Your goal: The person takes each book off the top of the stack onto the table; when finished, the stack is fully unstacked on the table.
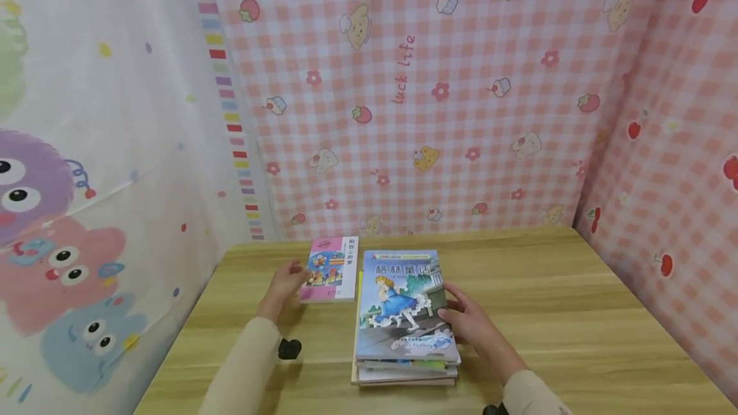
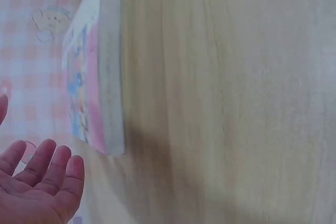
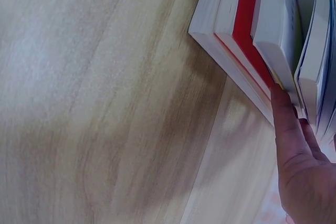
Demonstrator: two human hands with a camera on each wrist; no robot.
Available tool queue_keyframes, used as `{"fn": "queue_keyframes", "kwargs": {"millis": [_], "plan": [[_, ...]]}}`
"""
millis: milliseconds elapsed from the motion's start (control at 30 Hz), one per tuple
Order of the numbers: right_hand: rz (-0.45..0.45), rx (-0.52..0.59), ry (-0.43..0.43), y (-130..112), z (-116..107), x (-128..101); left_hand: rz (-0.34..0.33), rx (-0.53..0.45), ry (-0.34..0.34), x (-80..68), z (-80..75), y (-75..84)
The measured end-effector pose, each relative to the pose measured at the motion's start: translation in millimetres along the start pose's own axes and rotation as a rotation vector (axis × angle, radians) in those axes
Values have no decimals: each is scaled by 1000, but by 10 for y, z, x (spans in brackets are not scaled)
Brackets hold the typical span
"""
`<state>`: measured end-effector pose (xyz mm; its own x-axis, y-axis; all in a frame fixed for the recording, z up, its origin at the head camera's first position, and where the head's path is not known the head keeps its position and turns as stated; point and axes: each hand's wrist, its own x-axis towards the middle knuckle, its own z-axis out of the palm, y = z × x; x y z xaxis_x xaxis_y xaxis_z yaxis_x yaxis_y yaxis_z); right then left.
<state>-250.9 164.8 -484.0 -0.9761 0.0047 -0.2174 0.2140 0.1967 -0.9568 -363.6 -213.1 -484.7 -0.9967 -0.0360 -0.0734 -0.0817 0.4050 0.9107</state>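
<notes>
A stack of books stands on the table, topped by a blue picture-cover storybook showing a girl in a blue dress. My right hand rests along the stack's right side. In the right wrist view its straight fingers touch the edges of several books, one with a red cover. Further left lies a pink and white book with a cartoon cover. Beside its left edge is my left hand, fingers loosely bent. The left wrist view shows that hand apart from the book, holding nothing.
The wooden table extends to both sides of the books. A pink checked curtain hangs behind it, and a white cartoon curtain hangs at the left. Dark wrist cameras sit by the sleeves.
</notes>
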Motion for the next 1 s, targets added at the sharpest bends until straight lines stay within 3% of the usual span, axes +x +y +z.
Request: {"fn": "queue_keyframes", "kwargs": {"millis": [167,367,533,800,1000], "plan": [[-6,-15,-4,-30,11,-8,44,-15,23,-46,22,79],[4,-15,4,-28,20,-3,16,-167,6,-165,145,176],[-8,-2,-6,-34,15,3,42,-226,-28,-313,317,217],[12,-13,-4,-62,30,-10,100,-227,-88,-614,610,242],[3,6,13,-62,62,-33,94,-246,-195,-844,792,241]]}}
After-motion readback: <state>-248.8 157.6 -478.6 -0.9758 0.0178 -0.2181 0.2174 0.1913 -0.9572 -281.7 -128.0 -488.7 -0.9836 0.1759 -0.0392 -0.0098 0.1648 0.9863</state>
